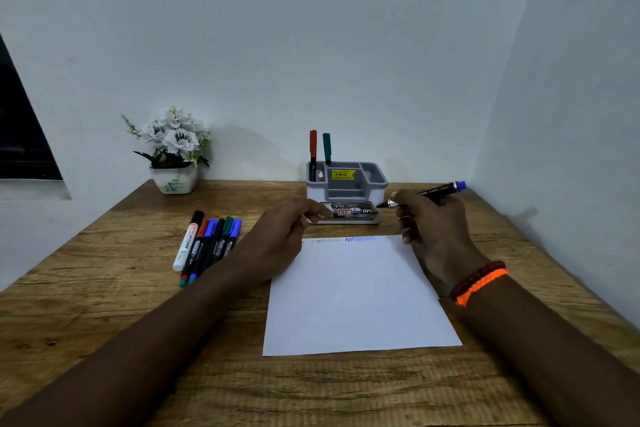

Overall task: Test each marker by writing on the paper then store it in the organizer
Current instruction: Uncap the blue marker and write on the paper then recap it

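Note:
My right hand (429, 229) grips a black marker with a blue end (440, 190), its bare tip pointing left just above the paper's far right corner. The white paper (356, 298) lies in front of me with faint zigzags and a blue zigzag (360, 238) along its far edge. My left hand (284, 236) hovers over the paper's far left corner with fingers pinched together; what they hold is hidden. The grey organizer (375, 184) stands behind the paper, with a red marker (313, 149) and a green marker (327, 148) upright in its back-left slot.
Several capped markers (207, 243) lie side by side on the wooden table (138, 288), left of the paper. A white pot of artificial flowers (173, 152) stands at the back left. Walls close off the back and the right side.

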